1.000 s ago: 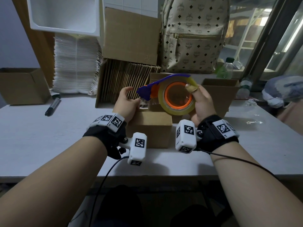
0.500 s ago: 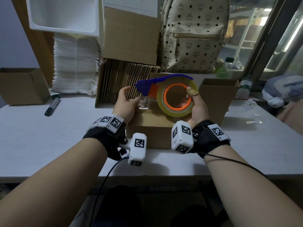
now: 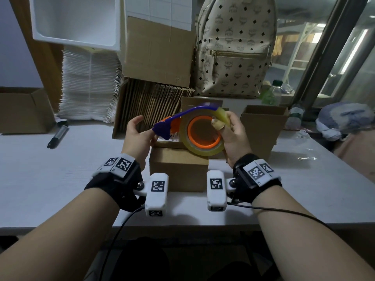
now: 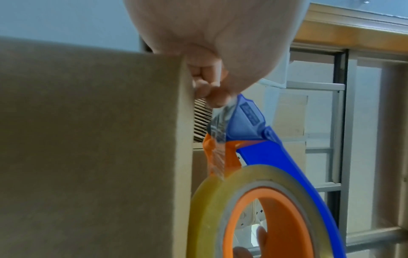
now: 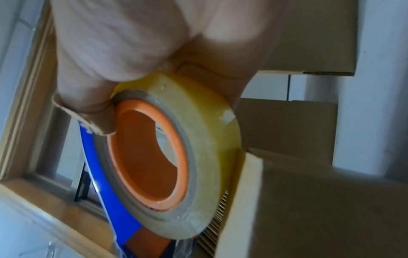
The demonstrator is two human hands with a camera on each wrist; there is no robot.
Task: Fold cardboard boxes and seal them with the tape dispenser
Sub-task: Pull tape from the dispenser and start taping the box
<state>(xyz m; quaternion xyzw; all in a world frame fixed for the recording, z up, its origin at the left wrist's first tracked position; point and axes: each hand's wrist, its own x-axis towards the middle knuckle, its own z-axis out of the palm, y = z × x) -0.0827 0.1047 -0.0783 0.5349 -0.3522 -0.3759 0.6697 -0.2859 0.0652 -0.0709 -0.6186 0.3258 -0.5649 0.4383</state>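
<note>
A small closed cardboard box (image 3: pixel 178 169) stands on the white table (image 3: pixel 60 179) in front of me. Just above its top, my right hand (image 3: pixel 222 126) grips the tape dispenser (image 3: pixel 203 136), a clear roll on an orange hub under a blue arm; the thumb lies on the roll's side and the fingers curl over its rim. My left hand (image 3: pixel 148 129) is at the dispenser's blue cutter head. In the left wrist view its fingers (image 4: pixel 213 97) pinch the free end of the clear tape (image 4: pixel 218 132) beside the box's edge (image 4: pixel 183 122). The roll (image 5: pixel 220 139) sits against the box (image 5: pixel 320 209).
An open cardboard box (image 3: pixel 263 126) stands right behind. A carton of flat cardboard blanks (image 3: pixel 154 106), a stack of white mailers (image 3: pixel 91 86) and a backpack (image 3: pixel 233 47) line the back. A marker (image 3: pixel 57 134) and another open box (image 3: pixel 22 110) lie left; a bottle (image 3: pixel 272 94) is at the back right.
My right hand has brought the dispenser down and slightly left, toward the box top. My left thumb and fingers have closed on the tape at the cutter head.
</note>
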